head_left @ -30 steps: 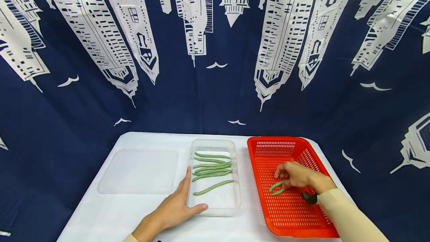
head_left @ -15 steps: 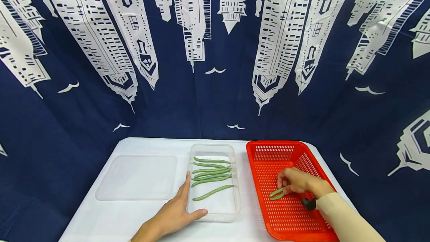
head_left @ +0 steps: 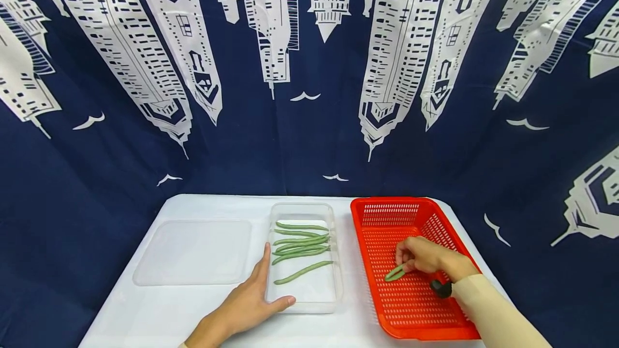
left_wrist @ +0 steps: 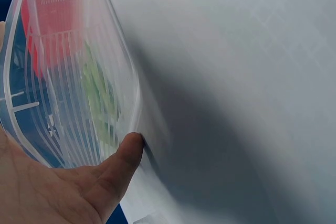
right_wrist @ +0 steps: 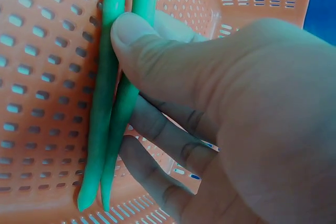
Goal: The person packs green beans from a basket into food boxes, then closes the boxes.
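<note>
Green beans (right_wrist: 103,103) have drawn together in my right hand (head_left: 420,255), which pinches both inside the red basket (head_left: 430,333); my left hand (head_left: 246,302), outstretched, touches the clear container (head_left: 309,291) beside it. Picking-up seems underway; next calls for a steady lift.

Left hand (head_left: 246,305) at 7 o'clock, thumb and fingers spread, rests against clear container (head_left: 314,291) at 6 o'clock. Inside: green beans (head_left: 301,254) bunched roughly side by side, plus one lone bean (head_left: 303,273) apart on the 6 o'clock side. Right hand (head_left: 422,254) at 4 o'clock, inside red basket (head_left: 411,305), pinches bean tips (head_left: 394,273); beige sleeve (head_left: 488,302), black item (head_left: 441,289) at wrist. Flat translucent panel (head_left: 192,253) at 8 o'clock on white table (head_left: 348,329). Navy cloth (head_left: 290,144), white buildings and birds, fills 9 through 12 to 3 o'clock
</note>
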{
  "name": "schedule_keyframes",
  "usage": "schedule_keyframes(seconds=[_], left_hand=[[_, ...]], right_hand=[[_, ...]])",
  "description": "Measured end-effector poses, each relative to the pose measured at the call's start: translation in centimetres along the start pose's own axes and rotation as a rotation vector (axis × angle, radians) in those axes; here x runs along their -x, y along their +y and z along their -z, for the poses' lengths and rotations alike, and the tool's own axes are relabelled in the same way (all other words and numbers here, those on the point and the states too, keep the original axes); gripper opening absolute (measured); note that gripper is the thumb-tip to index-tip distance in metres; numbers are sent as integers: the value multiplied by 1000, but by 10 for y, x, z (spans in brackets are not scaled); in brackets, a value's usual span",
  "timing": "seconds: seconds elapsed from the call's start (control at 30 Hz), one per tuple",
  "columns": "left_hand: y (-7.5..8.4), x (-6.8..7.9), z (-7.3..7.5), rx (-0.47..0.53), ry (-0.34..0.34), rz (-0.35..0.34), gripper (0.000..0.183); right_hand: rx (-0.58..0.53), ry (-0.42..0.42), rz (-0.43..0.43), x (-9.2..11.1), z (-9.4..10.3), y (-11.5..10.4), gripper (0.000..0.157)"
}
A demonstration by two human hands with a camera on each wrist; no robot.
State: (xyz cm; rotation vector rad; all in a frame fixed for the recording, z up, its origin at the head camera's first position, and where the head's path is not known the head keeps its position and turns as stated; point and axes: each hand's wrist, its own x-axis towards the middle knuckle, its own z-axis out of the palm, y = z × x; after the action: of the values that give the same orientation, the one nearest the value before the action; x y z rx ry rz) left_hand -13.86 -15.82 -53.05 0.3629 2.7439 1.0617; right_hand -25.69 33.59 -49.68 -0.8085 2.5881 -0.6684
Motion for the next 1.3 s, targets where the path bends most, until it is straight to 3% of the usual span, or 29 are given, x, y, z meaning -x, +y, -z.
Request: schedule_keyframes(seconds=[0.63,1.3], left_hand=[[-1,-3,0,-2,6,2,138],[-3,0,0,-2,1,15,138]], right_hand=[[58,154,75,-1,8,-17,27],[136,191,88,-3,16,-43,26]])
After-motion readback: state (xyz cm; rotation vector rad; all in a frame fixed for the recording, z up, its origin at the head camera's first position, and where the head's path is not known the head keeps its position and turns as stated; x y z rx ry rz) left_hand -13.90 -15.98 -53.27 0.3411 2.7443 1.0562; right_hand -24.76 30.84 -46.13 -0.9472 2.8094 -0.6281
